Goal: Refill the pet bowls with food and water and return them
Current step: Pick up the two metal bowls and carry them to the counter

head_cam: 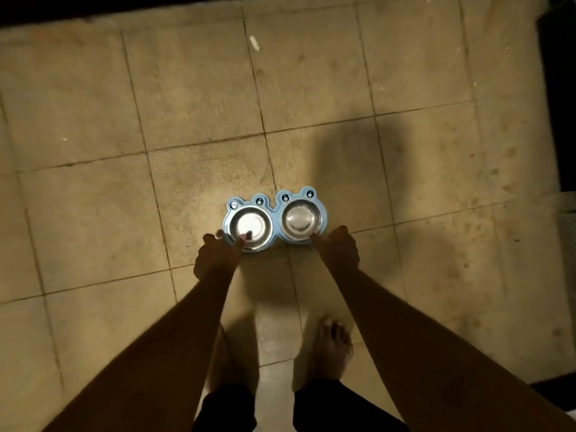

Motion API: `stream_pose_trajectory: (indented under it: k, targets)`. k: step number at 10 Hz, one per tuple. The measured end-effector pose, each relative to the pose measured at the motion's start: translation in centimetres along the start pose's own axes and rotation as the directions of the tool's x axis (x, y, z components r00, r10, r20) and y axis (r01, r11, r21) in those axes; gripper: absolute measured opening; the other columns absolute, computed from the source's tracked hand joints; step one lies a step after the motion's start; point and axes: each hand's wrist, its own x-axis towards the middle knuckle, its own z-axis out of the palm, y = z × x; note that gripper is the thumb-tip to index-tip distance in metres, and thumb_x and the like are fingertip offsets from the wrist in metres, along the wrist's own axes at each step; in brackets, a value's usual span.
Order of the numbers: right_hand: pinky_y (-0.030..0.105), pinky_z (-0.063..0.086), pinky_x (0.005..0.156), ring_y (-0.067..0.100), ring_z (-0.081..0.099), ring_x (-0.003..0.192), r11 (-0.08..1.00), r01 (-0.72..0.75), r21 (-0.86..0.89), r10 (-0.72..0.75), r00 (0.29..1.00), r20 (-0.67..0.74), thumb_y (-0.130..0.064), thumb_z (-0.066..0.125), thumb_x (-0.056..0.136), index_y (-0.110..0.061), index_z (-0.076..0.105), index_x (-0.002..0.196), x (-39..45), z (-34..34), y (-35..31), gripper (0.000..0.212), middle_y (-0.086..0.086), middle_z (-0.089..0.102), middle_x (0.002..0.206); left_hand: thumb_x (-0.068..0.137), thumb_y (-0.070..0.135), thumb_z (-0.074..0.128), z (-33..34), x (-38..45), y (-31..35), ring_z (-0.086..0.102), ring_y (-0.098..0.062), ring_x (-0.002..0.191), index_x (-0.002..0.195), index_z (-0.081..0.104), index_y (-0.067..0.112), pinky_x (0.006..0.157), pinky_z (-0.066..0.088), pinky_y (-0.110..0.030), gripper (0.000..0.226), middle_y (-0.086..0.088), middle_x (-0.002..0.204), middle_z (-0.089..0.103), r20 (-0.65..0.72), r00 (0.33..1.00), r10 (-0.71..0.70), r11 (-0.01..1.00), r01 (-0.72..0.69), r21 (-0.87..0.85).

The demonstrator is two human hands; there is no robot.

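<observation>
A light blue double pet feeder shaped like two frog faces holds two steel bowls. The left bowl and the right bowl both look bare and shiny inside. My left hand grips the feeder's near left edge, thumb over the left bowl's rim. At the near right edge my right hand holds on, thumb on the right bowl's rim. Whether the feeder rests on the tiled floor or hangs just above it, I cannot tell.
The floor is beige tile with stains and a small white scrap far ahead. My bare feet stand just behind the feeder. Dark edges border the far side and the right side.
</observation>
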Motion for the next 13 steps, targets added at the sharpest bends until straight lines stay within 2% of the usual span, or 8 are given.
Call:
stream_pose_trajectory:
  k: [1, 3, 4, 5, 6, 8, 10, 13]
  targets:
    - [0.038, 0.054, 0.084, 0.037, 0.068, 0.106, 0.991, -0.102, 0.086, 0.101, 0.995, 0.022, -0.057, 0.073, 0.079, -0.007, 0.055, 0.123, 3.4, 3.1, 0.4, 0.069, 0.013, 0.066, 0.119, 0.062, 0.078, 0.061, 3.1, 4.8, -2.1, 0.075, -0.027, 0.074, 0.092, 0.07, 0.022, 0.069, 0.064, -0.047, 0.065, -0.007, 0.087, 0.076, 0.091, 0.995, -0.048, 0.987, 0.061, -0.147]
    - [0.048, 0.064, 0.069, 0.035, 0.075, 0.07, 0.955, -0.101, 0.278, 0.114, 0.993, -0.03, -0.028, 0.079, 0.067, -0.008, 0.066, 0.099, 5.6, 3.4, 1.8, 0.04, 0.015, 0.076, 0.093, 0.073, 0.031, 0.08, 1.4, 3.0, -0.6, 0.071, -0.027, 0.084, 0.09, 0.072, -0.002, 0.062, 0.052, -0.025, 0.038, -0.014, 0.084, 0.074, 0.09, 0.993, -0.071, 0.959, 0.093, -0.269]
    - [0.041, 0.063, 0.078, 0.034, 0.076, 0.082, 0.979, -0.038, 0.198, 0.052, 0.996, -0.069, -0.012, 0.073, 0.072, -0.006, 0.073, 0.093, 2.0, -0.1, 1.6, 0.022, 0.016, 0.077, 0.09, 0.072, 0.015, 0.08, -0.8, 0.1, -1.0, 0.074, -0.029, 0.085, 0.077, 0.073, -0.003, 0.055, 0.05, -0.024, 0.02, -0.015, 0.076, 0.078, 0.146, 0.989, -0.014, 0.963, 0.052, -0.264]
    - [0.039, 0.062, 0.077, 0.031, 0.075, 0.086, 0.977, -0.041, 0.21, 0.057, 0.996, -0.067, -0.004, 0.071, 0.07, -0.004, 0.076, 0.084, -3.2, -3.7, 2.9, 0.015, 0.017, 0.078, 0.088, 0.08, 0.012, 0.074, -4.5, -4.3, -1.8, 0.075, -0.031, 0.086, 0.072, 0.066, 0.008, 0.074, 0.063, -0.041, 0.012, 0.008, 0.051, 0.071, 0.209, 0.974, 0.086, 0.937, -0.008, -0.349]
    - [0.047, 0.065, 0.069, 0.032, 0.076, 0.074, 0.925, -0.084, 0.371, 0.085, 0.996, 0.014, -0.006, 0.072, 0.072, -0.01, 0.072, 0.076, -9.1, -8.4, 4.0, 0.006, 0.017, 0.077, 0.082, 0.074, 0.025, 0.082, -8.8, -9.5, -1.5, 0.076, -0.032, 0.076, 0.067, 0.07, 0.01, 0.075, 0.063, -0.05, 0.02, -0.014, 0.06, 0.073, 0.184, 0.973, 0.136, 0.942, -0.07, -0.328]
    - [0.051, 0.064, 0.071, 0.031, 0.076, 0.078, 0.877, -0.071, 0.476, 0.032, 0.995, 0.091, -0.019, 0.075, 0.075, -0.026, 0.068, 0.073, -28.6, -24.2, 6.1, 0.011, 0.011, 0.076, 0.084, 0.082, 0.019, 0.079, -24.0, -29.9, 3.3, 0.071, -0.02, 0.051, 0.079, 0.069, -0.001, 0.048, 0.058, -0.024, 0.022, -0.015, 0.062, 0.065, 0.253, 0.929, 0.269, 0.85, -0.106, -0.515]
    - [0.039, 0.062, 0.052, 0.037, 0.073, 0.059, 0.678, -0.034, 0.735, 0.071, 0.997, -0.02, -0.001, 0.074, 0.085, 0.002, 0.07, 0.086, -46.8, -38.1, 7.6, 0.005, 0.03, 0.073, 0.082, 0.085, 0.027, 0.076, -35.4, -45.7, 7.5, 0.071, -0.02, 0.055, 0.09, 0.076, 0.003, 0.048, 0.058, -0.024, 0.024, -0.018, 0.071, 0.067, 0.192, 0.796, 0.574, 0.744, -0.409, -0.528]
    - [0.037, 0.063, 0.057, 0.033, 0.077, 0.068, 0.312, 0.118, 0.943, 0.307, 0.926, -0.218, -0.009, 0.074, 0.091, -0.002, 0.072, 0.109, -66.8, -40.7, 13.4, 0.02, 0.019, 0.078, 0.092, 0.082, 0.016, 0.078, -41.2, -60.3, 9.3, 0.072, -0.024, 0.057, 0.099, 0.078, 0.012, 0.054, 0.06, -0.023, 0.017, -0.017, 0.073, 0.074, 0.381, 0.465, 0.799, 0.601, -0.61, -0.516]
